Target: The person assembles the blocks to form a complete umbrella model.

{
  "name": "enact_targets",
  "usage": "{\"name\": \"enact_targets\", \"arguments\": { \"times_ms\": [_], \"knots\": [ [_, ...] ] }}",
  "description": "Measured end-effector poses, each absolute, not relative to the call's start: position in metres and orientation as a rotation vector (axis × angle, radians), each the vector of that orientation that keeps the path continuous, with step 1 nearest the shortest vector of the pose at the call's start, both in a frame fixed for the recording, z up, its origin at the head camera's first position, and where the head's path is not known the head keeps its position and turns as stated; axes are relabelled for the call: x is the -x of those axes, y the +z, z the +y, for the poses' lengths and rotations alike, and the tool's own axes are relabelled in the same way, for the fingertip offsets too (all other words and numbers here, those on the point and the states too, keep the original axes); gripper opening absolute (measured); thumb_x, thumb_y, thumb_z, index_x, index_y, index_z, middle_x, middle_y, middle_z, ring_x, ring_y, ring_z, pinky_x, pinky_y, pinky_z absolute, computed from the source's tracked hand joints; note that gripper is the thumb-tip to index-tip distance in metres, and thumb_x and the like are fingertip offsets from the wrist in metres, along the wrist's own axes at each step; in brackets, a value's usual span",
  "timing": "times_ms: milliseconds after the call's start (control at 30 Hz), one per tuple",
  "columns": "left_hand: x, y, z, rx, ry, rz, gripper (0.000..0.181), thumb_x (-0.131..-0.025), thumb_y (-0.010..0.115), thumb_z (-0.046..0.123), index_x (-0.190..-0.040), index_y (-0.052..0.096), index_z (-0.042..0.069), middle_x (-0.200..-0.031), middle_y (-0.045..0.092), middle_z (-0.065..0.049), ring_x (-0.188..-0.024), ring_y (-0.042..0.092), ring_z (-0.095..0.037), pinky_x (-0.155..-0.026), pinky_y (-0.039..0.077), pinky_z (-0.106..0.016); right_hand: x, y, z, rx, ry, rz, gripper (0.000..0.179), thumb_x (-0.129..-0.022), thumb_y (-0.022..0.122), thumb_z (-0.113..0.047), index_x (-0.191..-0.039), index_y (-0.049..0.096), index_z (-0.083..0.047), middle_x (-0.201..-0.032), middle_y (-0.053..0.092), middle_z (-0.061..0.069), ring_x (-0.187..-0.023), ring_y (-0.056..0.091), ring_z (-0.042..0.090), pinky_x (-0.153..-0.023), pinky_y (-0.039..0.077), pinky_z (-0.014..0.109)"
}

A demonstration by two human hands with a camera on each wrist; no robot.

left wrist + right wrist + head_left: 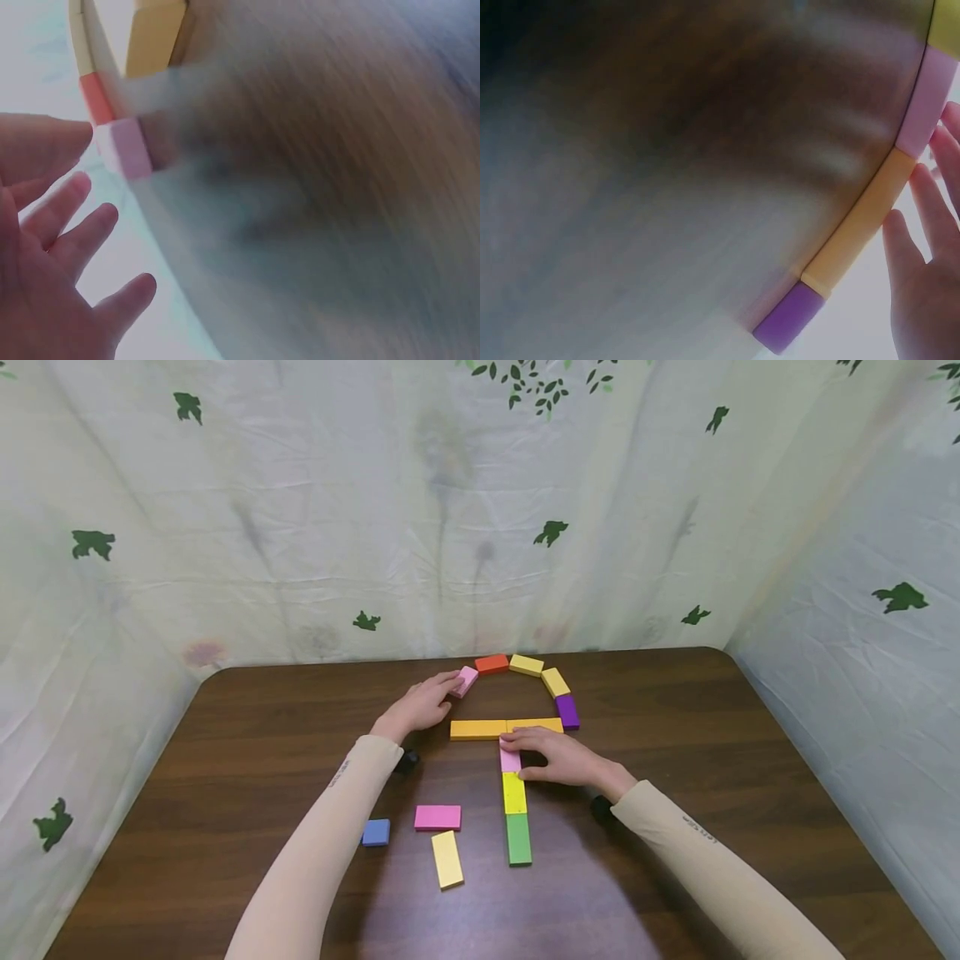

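My left hand [423, 702] reaches to the far side of the table, its fingertips at a pink block [465, 681]. In the left wrist view its fingers [86, 236] are spread, one of them right at that block's edge. My right hand [558, 755] lies over a light pink block [511, 760], thumb beside it and fingertips close to two orange blocks [477, 730] laid end to end. Below the light pink block, a yellow block [514, 793] and a green block [518, 839] continue the column. The right wrist view shows the right fingers [930, 206] extended along the blocks.
From the pink block, a red block [492, 664], two pale yellow blocks [527, 665] and a purple block [567, 712] curve round to the right. Nearer lie a loose magenta block [438, 817], a pale yellow one [447, 860] and a blue one [377, 832]. A curtain [420, 527] hangs behind the table.
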State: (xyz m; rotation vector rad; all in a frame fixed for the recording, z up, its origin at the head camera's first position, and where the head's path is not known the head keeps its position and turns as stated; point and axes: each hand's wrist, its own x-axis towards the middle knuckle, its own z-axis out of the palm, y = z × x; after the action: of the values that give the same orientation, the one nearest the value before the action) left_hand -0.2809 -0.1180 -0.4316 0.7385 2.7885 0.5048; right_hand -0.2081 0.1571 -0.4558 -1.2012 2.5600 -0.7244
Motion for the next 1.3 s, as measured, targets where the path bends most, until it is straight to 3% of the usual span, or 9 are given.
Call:
{"name": "enact_targets", "arguments": {
  "times_ms": [167,633,733,833,900,1000,1300],
  "knots": [
    [0.269,-0.421,-0.135,-0.841,0.589,2.793,0.051,-0.095,0.052,0.006,-0.144,0.038,-0.001,-0.151,0.031,-0.017,-0.138,0.029,-0.033,-0.109,0.025,-0.052,0.209,-0.457,0.159,1.199,-0.717,2.564,0.055,-0.091,0.066,-0.028,-0.138,0.051,-0.006,-0.142,0.047,0.008,-0.135,0.035,0.026,-0.109,0.028,0.043],
    [0.216,-0.411,-0.189,-0.915,0.672,2.765,0.054,-0.094,0.06,0.011,-0.144,0.041,0.003,-0.148,0.034,-0.019,-0.134,0.033,-0.039,-0.104,0.029,-0.057,0.207,-0.458,0.159,1.19,-0.74,2.568,0.055,-0.09,0.067,-0.028,-0.138,0.052,-0.007,-0.142,0.048,0.008,-0.136,0.035,0.026,-0.109,0.028,0.043],
    [0.204,-0.412,-0.2,-0.858,0.696,2.754,0.056,-0.093,0.063,0.012,-0.144,0.041,0.004,-0.148,0.034,-0.019,-0.122,0.047,-0.036,-0.1,0.036,-0.055,0.208,-0.457,0.159,1.194,-0.742,2.563,0.055,-0.09,0.067,-0.028,-0.138,0.051,-0.007,-0.142,0.047,0.007,-0.136,0.035,0.025,-0.109,0.028,0.042],
    [0.196,-0.415,-0.211,-0.815,0.724,2.76,0.057,-0.091,0.065,0.012,-0.143,0.043,0.005,-0.147,0.035,-0.018,-0.118,0.05,-0.035,-0.098,0.038,-0.054,0.208,-0.457,0.159,1.201,-0.739,2.564,0.055,-0.09,0.067,-0.028,-0.138,0.052,-0.007,-0.142,0.048,0.007,-0.136,0.035,0.025,-0.109,0.028,0.042],
    [0.19,-0.418,-0.217,-0.793,0.729,2.769,0.057,-0.09,0.066,0.013,-0.142,0.045,0.005,-0.147,0.036,-0.018,-0.118,0.05,-0.035,-0.097,0.039,-0.054,0.207,-0.456,0.158,1.204,-0.741,2.565,0.055,-0.09,0.067,-0.028,-0.138,0.052,-0.007,-0.142,0.048,0.007,-0.135,0.035,0.026,-0.109,0.028,0.042],
    [0.182,-0.423,-0.225,-0.781,0.707,2.795,0.057,-0.088,0.068,0.016,-0.14,0.047,0.005,-0.145,0.038,-0.019,-0.129,0.037,-0.04,-0.1,0.035,-0.057,0.207,-0.456,0.158,1.216,-0.75,2.565,0.054,-0.09,0.067,-0.027,-0.137,0.052,-0.005,-0.141,0.049,0.009,-0.135,0.036,0.027,-0.109,0.029,0.043],
    [0.17,-0.433,-0.237,-0.726,0.745,2.84,0.06,-0.085,0.073,0.021,-0.136,0.05,0.0,-0.14,0.042,-0.023,-0.129,0.037,-0.041,-0.101,0.034,-0.055,0.207,-0.456,0.157,1.23,-0.753,2.57,0.054,-0.09,0.067,-0.027,-0.137,0.053,-0.005,-0.14,0.049,0.009,-0.135,0.036,0.028,-0.109,0.029,0.043]
  ]
}}
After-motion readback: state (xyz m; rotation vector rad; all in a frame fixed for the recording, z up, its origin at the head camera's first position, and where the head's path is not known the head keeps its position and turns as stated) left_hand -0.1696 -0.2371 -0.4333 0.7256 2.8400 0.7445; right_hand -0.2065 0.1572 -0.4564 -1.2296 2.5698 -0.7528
